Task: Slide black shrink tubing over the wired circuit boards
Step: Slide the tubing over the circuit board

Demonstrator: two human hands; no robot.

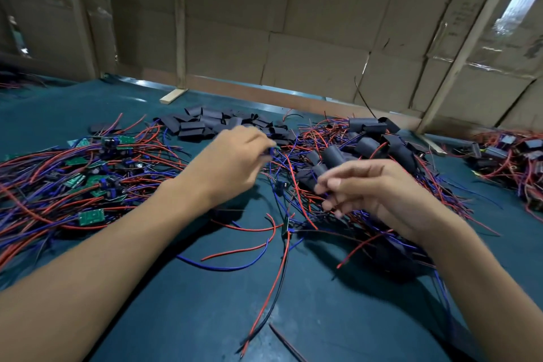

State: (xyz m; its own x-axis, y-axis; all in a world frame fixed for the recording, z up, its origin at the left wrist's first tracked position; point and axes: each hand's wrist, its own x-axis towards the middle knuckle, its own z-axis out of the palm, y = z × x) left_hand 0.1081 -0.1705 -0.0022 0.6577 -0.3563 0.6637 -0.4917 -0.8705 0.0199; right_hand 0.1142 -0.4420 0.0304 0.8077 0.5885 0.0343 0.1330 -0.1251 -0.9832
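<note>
My left hand (232, 161) pinches a small blue-wired piece (271, 150) at its fingertips above the green mat. Red and blue wires trail down from there toward a small board seen edge-on (285, 226). My right hand (373, 188) hovers blurred, fingers loosely curled, with nothing plainly held, just in front of a heap of boards sleeved in black tubing (379, 144). Loose flat pieces of black shrink tubing (205, 123) lie behind my left hand. Bare green circuit boards with red and blue wires (88, 176) are spread on the left.
A green mat (191, 303) covers the table, with stray wires (264, 297) across its middle. Another tangle of wired parts (505, 156) sits far right. Cardboard walls (293, 38) close the back, and a wooden strip (173, 95) lies at their foot.
</note>
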